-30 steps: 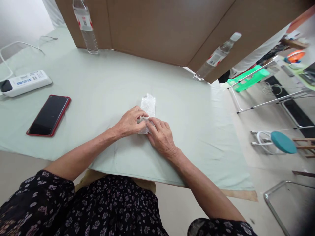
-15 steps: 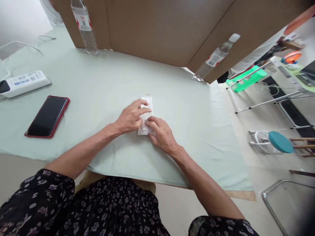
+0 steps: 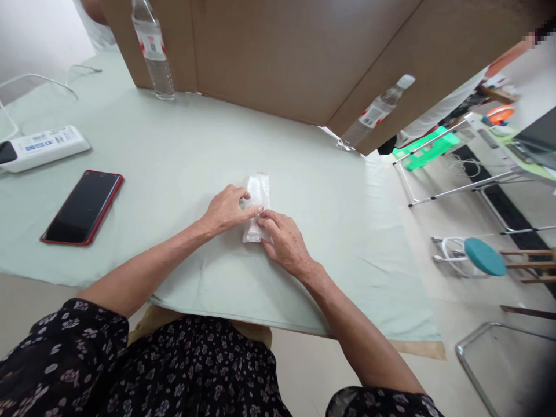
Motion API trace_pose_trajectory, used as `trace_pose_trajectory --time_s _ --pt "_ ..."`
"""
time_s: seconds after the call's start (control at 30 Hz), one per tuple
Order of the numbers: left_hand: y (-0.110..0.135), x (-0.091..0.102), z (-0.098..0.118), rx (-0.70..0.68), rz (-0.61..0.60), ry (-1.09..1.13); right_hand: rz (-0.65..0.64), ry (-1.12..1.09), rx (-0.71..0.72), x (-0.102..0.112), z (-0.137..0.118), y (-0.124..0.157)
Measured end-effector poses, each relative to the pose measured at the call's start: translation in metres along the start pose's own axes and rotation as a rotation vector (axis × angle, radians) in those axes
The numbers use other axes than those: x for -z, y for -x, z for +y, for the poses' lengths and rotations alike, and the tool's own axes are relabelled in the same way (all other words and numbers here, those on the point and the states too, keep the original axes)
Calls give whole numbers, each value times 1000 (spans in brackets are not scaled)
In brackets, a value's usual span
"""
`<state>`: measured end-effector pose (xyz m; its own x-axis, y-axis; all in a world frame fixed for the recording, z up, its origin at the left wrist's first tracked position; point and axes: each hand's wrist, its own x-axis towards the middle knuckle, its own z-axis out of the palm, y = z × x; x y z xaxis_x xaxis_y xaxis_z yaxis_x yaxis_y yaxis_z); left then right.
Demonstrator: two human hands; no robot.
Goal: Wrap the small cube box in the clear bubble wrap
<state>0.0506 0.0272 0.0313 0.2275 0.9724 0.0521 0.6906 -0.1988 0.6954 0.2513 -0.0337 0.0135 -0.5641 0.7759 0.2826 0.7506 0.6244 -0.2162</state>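
Note:
A small strip of clear bubble wrap [image 3: 259, 186] lies on the pale green cloth in front of me, its long side pointing away. My right hand [image 3: 284, 238] is closed on its near right edge, thumb low and fingers bent over the top. From the left, my left hand [image 3: 230, 209] reaches onto the wrap. One digit stretches across its middle towards the right fingertips, and the others are bent with a gap between. Whether anything is inside the wrap I cannot tell.
A red-cased phone [image 3: 84, 207] and a white device [image 3: 47, 148] lie on the left. At the back stands a cardboard panel [image 3: 264, 58], with water bottles [image 3: 158, 63] at its left and right [image 3: 373, 119]. A teal stool [image 3: 485, 256] is on the floor, right.
My left hand's spread fingers have drawn back from the wrap's far part, uncovering more of it. My right hand stays at the near right edge. The view has shifted slightly.

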Motion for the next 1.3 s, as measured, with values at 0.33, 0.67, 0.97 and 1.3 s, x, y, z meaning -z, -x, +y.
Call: trace_pose_trajectory --time_s 0.33,0.67,0.97,1.3 --pt "-25 -9 16 104 -23 23 60 25 -6 -6 -5 2" --pt "-33 -11 21 371 -102 498 88 -33 -5 -14 -3 4" --pt "-50 -30 14 269 91 593 125 -50 -1 -12 -4 4" --pt "-30 -16 17 130 -9 887 188 -142 -44 -13 -1 4"
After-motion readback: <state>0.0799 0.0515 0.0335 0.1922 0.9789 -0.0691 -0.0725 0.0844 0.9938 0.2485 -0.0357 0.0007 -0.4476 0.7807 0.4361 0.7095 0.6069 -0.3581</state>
